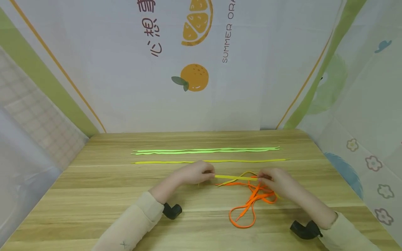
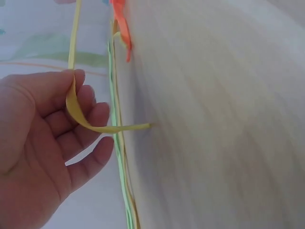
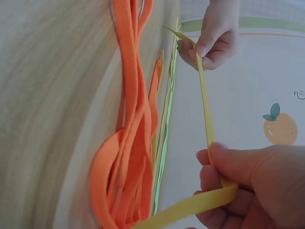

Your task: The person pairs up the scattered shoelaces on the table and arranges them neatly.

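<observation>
A yellow shoelace [image 1: 236, 177] stretches nearly straight between both hands, raised off the table. My left hand [image 1: 198, 172] pinches it near one end between thumb and forefinger; in the left wrist view its short tail [image 2: 100, 129] curls past the fingers and ends in a tip. Further along the same lace, my right hand [image 1: 276, 180] pinches it with thumb and fingers. From there the lace loops across the palm in the right wrist view and runs down toward a loose tangle of orange shoelaces [image 3: 126, 157]. Those orange laces lie on the table below the right hand.
Two lime-green shoelaces [image 1: 204, 151] lie straight, side by side, toward the back of the wooden table [image 1: 94, 195]. In front of them another yellow shoelace [image 1: 245, 161] lies parallel. A printed cloth [image 1: 238, 97] hangs behind the table's back edge.
</observation>
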`<state>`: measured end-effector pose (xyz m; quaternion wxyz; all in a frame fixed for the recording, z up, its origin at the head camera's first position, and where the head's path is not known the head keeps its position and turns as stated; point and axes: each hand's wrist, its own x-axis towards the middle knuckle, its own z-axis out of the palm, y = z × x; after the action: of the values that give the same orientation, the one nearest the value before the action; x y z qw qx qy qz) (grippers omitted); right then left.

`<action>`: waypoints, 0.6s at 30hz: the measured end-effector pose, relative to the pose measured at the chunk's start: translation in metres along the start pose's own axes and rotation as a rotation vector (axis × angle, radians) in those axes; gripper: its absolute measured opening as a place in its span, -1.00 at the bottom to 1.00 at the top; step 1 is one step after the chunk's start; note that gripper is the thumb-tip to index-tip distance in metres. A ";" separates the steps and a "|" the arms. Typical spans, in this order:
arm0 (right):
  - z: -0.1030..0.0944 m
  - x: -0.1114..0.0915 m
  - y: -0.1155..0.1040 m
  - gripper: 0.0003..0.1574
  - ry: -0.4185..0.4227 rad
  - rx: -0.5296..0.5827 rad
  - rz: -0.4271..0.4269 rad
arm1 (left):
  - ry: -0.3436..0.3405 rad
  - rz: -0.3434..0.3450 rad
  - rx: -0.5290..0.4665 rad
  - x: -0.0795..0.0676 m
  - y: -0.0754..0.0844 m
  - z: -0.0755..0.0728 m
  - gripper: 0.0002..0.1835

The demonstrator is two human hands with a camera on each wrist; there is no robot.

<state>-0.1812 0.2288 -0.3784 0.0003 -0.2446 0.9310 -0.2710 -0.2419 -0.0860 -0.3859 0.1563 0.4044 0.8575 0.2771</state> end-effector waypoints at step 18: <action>-0.011 -0.003 0.000 -0.94 -0.017 0.007 -0.024 | 0.054 -0.023 -0.083 -0.041 -0.011 -0.021 -0.70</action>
<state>-0.1798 0.2360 -0.3690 0.0057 -0.2581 0.9270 -0.2722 -0.2334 -0.1315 -0.3739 0.1530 0.3801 0.8538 0.3213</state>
